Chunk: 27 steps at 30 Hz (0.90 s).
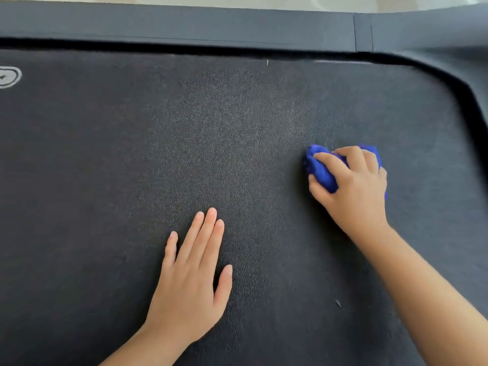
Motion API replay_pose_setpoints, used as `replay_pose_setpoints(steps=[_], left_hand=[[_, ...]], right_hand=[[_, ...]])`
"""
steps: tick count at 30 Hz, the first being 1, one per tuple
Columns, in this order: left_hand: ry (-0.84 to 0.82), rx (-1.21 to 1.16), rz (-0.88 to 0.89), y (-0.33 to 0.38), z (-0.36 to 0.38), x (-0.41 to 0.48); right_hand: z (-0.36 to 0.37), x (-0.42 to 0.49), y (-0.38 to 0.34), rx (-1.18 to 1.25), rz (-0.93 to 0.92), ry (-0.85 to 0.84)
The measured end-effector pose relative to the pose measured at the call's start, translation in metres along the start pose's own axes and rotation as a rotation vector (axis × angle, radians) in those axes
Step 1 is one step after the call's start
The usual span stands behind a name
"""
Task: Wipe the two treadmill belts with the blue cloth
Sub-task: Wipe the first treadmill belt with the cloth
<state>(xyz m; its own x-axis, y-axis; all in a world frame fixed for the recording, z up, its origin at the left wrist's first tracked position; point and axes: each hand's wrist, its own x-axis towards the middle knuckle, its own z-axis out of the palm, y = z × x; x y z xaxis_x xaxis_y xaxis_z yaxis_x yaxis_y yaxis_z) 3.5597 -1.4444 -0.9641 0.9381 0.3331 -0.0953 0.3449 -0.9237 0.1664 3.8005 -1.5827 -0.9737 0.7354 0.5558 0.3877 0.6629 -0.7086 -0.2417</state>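
1. The right hand (353,186) gripped the bunched cloth (320,173), fingers curled over it and thumb tucked against its left side, pressing it onto the belt (237,128); bunching it likely gave a firm pad to scrub with
2. The left hand (192,276) lay flat on the belt, fingers straight and close together, thumb a little apart, holding nothing; I judge it braced the person leaning over, and perhaps kept the belt from sliding under the strokes
3. The cloth sat well to the right of the left hand, near the belt's right end, where the dark surround curved round
4. A grey rail (184,27) ran along the far side, with a seam near its right end
5. A pale oval logo (9,76) showed at the left edge of view, partly cut off; nothing in it could be read, and no other writing showed
6. A small pale speck (338,303) lay on the belt beside the right forearm, so that patch seemed not yet wiped; only one belt was in view
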Motion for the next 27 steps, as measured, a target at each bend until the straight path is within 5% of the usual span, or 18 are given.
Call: replay_pose_setpoints(steps=[4,9,13,22,27], left_hand=[[-0.001,-0.009,-0.004,0.0,0.0,0.0],[0.001,0.004,0.007,-0.001,0.0,0.002],[0.003,0.014,0.008,-0.001,0.0,0.002],[0.031,0.028,-0.008,0.001,0.002,0.002],[0.012,-0.006,-0.015,0.003,0.001,0.002]], right_hand=[[0.011,0.041,0.008,0.007,0.045,-0.012],[0.037,0.157,0.027,-0.125,0.351,-0.167],[0.041,0.173,0.031,-0.114,0.338,-0.23],[-0.017,-0.062,-0.038,-0.089,0.16,0.028],[-0.058,-0.19,-0.106,-0.066,0.193,-0.015]])
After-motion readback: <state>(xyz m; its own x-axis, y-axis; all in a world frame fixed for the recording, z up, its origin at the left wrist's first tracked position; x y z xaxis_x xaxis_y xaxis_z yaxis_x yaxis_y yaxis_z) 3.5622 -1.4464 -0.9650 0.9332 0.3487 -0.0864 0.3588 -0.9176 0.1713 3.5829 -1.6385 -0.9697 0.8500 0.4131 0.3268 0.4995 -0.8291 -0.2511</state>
